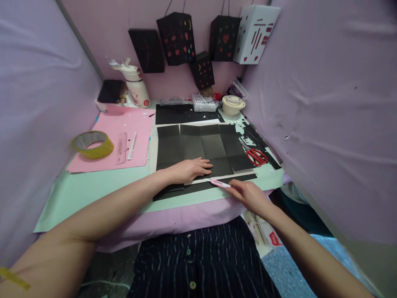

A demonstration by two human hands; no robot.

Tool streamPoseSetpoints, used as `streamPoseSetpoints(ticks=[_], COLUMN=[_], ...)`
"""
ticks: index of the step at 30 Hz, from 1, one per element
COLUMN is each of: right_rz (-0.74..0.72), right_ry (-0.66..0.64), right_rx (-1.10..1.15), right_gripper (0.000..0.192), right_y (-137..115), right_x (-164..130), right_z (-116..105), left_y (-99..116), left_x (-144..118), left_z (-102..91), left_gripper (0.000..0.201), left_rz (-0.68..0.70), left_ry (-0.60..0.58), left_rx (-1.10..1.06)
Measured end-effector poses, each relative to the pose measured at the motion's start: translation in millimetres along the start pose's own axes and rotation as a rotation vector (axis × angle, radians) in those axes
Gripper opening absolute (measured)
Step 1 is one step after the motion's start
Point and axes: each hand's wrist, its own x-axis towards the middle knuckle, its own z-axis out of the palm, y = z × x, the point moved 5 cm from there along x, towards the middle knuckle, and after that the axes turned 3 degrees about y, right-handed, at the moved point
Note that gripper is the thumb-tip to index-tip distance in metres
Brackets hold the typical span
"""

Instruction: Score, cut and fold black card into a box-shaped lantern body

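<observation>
Two hands: left [189,169] presses black paper [201,147]; labels unreadable.

Your arms were bare to above the elbows, no sleeves showing. You wore a dark navy garment [201,265] with thin pale vertical stripes and a row of small round buttons [188,251] down its front.
</observation>
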Motion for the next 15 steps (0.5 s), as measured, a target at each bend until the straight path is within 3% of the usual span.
streamPoseSetpoints(ticks=[15], right_rz=[0.071], right_ry=[0.002], right_rx=[-0.324], right_gripper=[0.037], right_y=[-63], right_x=[-1], right_z=[14], left_y=[-7], left_x=[1], left_z=[-1.2], left_gripper=[0.04], left_rz=[-0.008], left_ry=[0.032], left_rx=[-0.101])
